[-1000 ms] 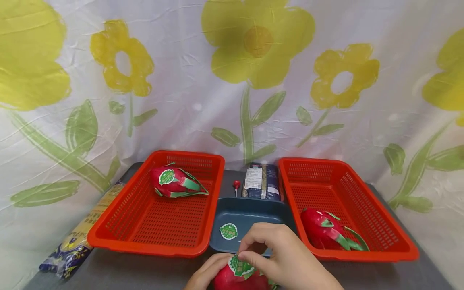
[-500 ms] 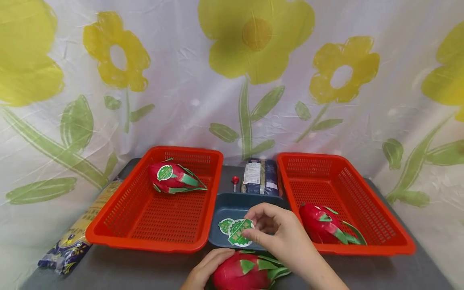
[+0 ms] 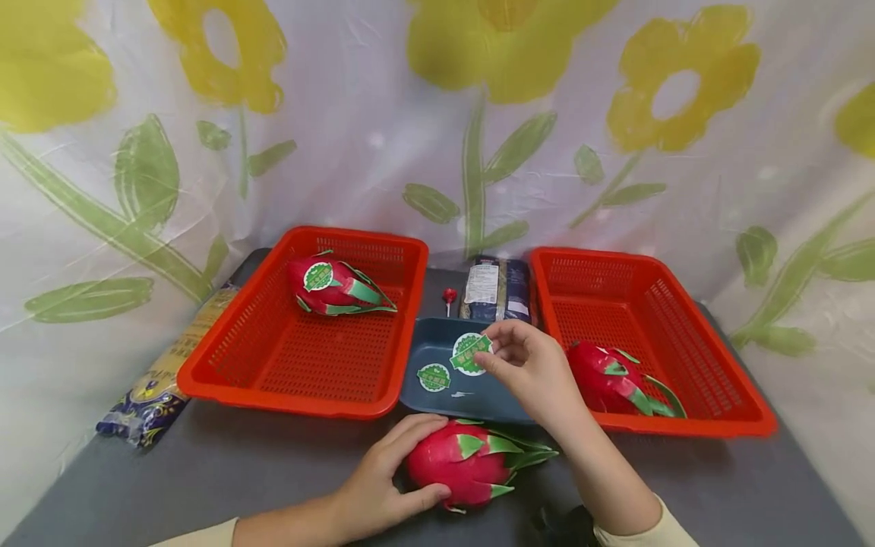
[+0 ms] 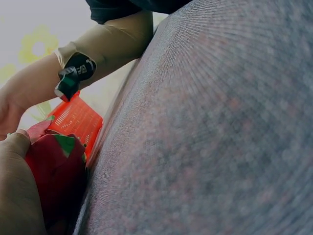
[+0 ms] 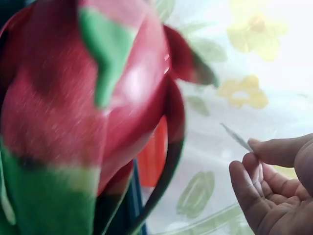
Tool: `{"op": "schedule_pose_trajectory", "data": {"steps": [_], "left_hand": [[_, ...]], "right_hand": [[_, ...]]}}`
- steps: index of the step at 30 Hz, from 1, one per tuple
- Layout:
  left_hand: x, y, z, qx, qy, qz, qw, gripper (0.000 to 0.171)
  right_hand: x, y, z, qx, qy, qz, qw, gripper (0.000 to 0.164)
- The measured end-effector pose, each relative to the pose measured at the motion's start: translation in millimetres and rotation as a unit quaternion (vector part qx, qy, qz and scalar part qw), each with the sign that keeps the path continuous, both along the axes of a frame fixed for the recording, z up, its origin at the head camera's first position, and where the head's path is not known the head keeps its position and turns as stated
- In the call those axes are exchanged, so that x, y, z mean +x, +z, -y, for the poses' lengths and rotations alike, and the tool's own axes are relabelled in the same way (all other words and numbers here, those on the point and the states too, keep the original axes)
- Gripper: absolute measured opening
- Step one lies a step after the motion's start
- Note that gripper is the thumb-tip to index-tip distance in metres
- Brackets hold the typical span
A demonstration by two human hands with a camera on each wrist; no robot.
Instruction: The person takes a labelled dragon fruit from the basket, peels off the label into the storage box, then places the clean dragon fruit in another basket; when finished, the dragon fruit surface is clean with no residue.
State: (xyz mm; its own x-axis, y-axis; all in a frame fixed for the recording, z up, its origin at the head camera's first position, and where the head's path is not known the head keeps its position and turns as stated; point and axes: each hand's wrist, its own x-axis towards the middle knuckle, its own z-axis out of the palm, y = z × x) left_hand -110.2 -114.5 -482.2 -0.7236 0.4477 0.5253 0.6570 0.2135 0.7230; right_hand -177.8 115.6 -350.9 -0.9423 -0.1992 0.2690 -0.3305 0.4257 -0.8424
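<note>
1. Pinching a round green-and-white sticker (image 3: pixel 469 354) by its edge, the right hand's (image 3: pixel 525 360) grip hangs over the blue tray (image 3: pixel 478 406), just right of centre.
2. The left hand (image 3: pixel 386 471) curls round the blunt end of a red dragon fruit (image 3: pixel 472 462) on the worktop (image 3: pixel 266 467), lower centre.
3. A smaller sticker (image 3: pixel 434 377) lies in the tray.
4. The left basket (image 3: pixel 287 405), left of centre, holds a stickered fruit (image 3: pixel 345 290); the right basket (image 3: pixel 690 427), at right, holds another fruit (image 3: pixel 608 380).

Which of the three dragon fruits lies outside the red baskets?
The front dragon fruit, held in the left grip before the tray; the left fruit lies in the left basket, the right fruit in the right basket.
</note>
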Motion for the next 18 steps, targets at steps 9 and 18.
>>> {"op": "schedule_pose_trajectory", "data": {"steps": [9,18], "left_hand": [[-1.9,2.4,1.9,-0.007,0.002,0.012,0.9999,0.071],[0.2,1.4,0.1,-0.014,0.002,0.04,0.9991,0.071]], "right_hand": [[-22.0,-27.7,7.7,0.093,-0.018,0.033,0.995,0.024],[-32.0,-55.7,13.4,0.153,0.007,0.075,0.985,0.012]]}}
